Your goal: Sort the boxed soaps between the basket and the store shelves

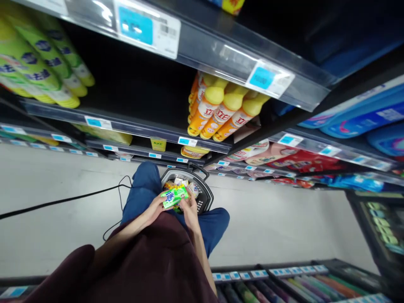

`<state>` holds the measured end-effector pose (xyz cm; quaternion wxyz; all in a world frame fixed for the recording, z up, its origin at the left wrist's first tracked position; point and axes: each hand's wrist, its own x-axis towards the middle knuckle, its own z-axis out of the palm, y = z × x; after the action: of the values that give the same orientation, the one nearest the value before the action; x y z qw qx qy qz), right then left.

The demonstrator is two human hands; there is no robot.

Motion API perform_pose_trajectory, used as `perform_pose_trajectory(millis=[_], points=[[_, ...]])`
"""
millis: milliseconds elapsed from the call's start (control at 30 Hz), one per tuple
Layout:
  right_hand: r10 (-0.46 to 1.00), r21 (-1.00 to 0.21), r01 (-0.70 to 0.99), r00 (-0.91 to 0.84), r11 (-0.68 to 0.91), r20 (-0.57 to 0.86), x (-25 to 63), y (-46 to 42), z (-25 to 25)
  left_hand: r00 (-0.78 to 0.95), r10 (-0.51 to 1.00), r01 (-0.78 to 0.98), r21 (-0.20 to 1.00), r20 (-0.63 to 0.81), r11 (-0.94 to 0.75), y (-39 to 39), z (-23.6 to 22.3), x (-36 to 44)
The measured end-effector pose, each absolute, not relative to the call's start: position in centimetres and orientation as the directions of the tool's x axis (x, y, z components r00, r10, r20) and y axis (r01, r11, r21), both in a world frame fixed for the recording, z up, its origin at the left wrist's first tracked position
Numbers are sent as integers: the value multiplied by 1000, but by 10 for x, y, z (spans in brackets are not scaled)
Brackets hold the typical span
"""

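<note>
The left hand (156,208) and right hand (190,208), equally near, pinch opposite ends of the green 超能 packet (174,197), its long axis bridging them, over the near side of the shopping basket (207,192), in which small packages (181,182) lie.

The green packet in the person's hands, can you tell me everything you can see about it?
The green packet is a small, bright oblong with big blue writing on white toward its left end and a smaller, blurry design toward its right. Its wrapper looks smooth and shiny, perhaps plastic. It tilts a little, right end higher in the picture. The left hand holds one end and the right hand the other, above the dark basket. The small print is too blurred to read.
</note>
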<state>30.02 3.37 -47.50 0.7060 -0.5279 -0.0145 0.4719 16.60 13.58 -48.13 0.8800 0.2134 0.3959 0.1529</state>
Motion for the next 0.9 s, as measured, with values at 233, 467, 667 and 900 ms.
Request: perform_pose_trajectory(millis=[233, 467, 667, 900], points=[[588, -761, -649, 616, 2, -524, 295, 38, -476, 556, 540, -125, 579, -632, 806, 128, -484, 180], [505, -737, -674, 652, 44, -566, 300, 32, -470, 596, 534, -12, 658, -600, 753, 129, -478, 191], [512, -735, -677, 645, 38, -567, 301, 29, -470, 607, 539, 0, 679, -584, 734, 133, -478, 191], [542, -743, -668, 638, 35, -547, 298, 32, -468, 605, 541, -7, 676, -584, 737, 137, -470, 187]])
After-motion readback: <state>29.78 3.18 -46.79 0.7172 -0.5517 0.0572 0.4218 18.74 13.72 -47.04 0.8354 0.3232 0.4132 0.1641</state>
